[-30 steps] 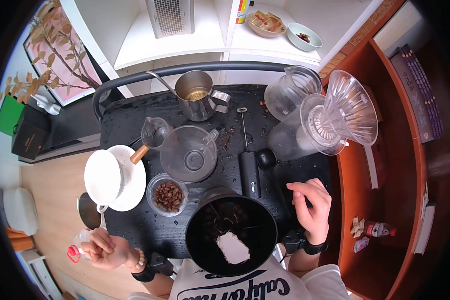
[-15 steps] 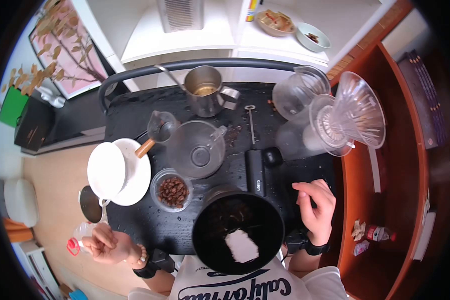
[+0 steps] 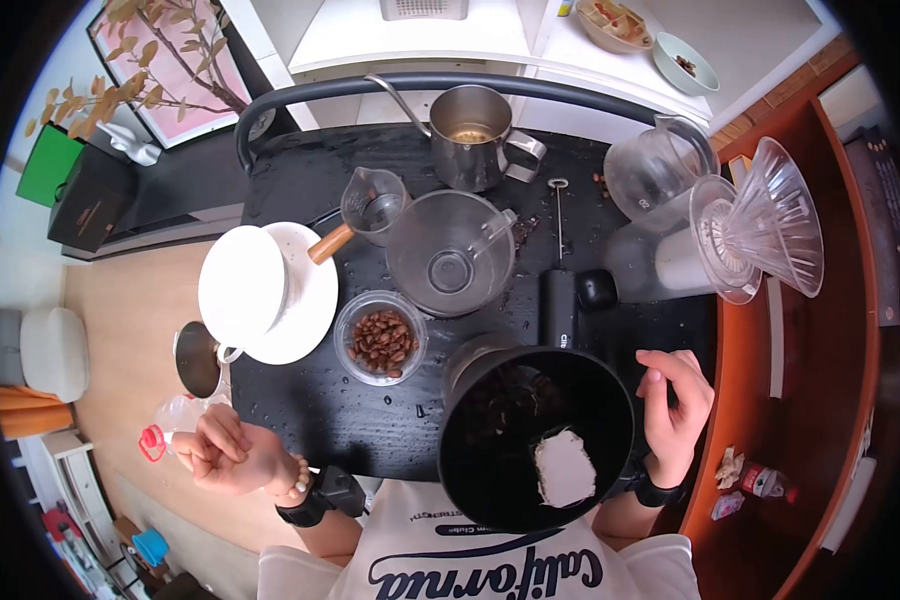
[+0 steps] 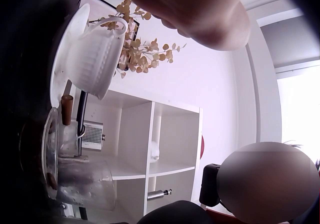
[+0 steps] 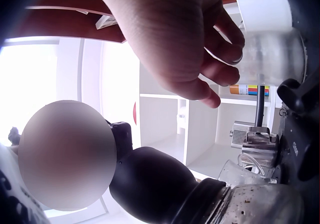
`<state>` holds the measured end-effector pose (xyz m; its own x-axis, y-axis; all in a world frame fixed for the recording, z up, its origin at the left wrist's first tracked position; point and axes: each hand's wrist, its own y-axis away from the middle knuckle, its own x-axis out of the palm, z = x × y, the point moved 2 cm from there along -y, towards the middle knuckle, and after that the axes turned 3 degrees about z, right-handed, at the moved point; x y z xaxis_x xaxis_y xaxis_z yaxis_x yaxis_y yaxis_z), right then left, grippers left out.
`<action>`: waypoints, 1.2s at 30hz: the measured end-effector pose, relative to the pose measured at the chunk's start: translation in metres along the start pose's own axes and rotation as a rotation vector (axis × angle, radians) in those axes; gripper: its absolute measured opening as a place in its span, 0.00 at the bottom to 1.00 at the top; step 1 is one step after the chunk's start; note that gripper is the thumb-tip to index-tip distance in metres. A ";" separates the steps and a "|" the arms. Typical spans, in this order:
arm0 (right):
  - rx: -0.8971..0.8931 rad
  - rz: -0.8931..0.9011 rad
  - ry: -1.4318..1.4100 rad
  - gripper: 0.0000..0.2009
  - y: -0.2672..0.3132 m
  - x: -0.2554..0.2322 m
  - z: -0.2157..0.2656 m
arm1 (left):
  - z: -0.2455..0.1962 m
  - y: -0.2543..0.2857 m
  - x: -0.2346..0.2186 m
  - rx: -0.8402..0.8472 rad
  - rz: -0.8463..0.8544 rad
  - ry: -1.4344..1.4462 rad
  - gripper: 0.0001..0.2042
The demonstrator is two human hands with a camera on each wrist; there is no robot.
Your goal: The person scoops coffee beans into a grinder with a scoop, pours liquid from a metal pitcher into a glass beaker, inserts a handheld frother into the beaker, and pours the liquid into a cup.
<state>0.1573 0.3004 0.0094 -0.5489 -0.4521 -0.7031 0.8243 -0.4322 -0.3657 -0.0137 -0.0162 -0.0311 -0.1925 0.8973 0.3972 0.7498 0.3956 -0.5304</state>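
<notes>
In the head view the left hand (image 3: pixel 232 452) hovers off the table's left front corner, fingers loosely curled, holding nothing. The right hand (image 3: pixel 676 408) is at the table's right edge, loosely bent and holding nothing. Between them stands a black round container (image 3: pixel 490 490) with a pale patch inside. A clear bowl of brown beans (image 3: pixel 383 340) sits to its left, a clear cup (image 3: pixel 448 240) behind that, and a black frother (image 3: pixel 558 300) behind the container. In the left wrist view the white cup (image 4: pixel 97 59) rests on its saucer.
A metal pitcher (image 3: pixel 470 140) and a wooden-handled glass cup (image 3: pixel 373 203) stand at the back. Glass vessels (image 3: pixel 660 165) and a ribbed dripper (image 3: pixel 775 225) line the right side, beside a red-brown shelf (image 3: pixel 820 400). A bottle (image 3: pixel 175 420) is beyond the left edge.
The head view has shifted, so the table things appear farther right and higher in it. Both hands keep nearly the same loosely bent pose, holding nothing.
</notes>
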 end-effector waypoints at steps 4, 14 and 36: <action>0.000 0.007 0.012 0.07 0.000 -0.001 0.001 | 0.001 0.000 0.001 -0.016 0.006 0.059 0.13; 0.008 0.010 0.014 0.06 0.001 -0.001 -0.001 | 0.002 -0.001 0.001 -0.002 0.037 0.045 0.14; -0.292 0.387 0.186 0.07 -0.077 0.026 0.025 | 0.000 -0.017 -0.028 -0.005 -0.061 -0.129 0.13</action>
<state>0.0759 0.3028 0.0346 -0.1842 -0.3782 -0.9072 0.9810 -0.0128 -0.1938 -0.0211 -0.0476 -0.0329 -0.3172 0.8894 0.3291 0.7374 0.4495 -0.5041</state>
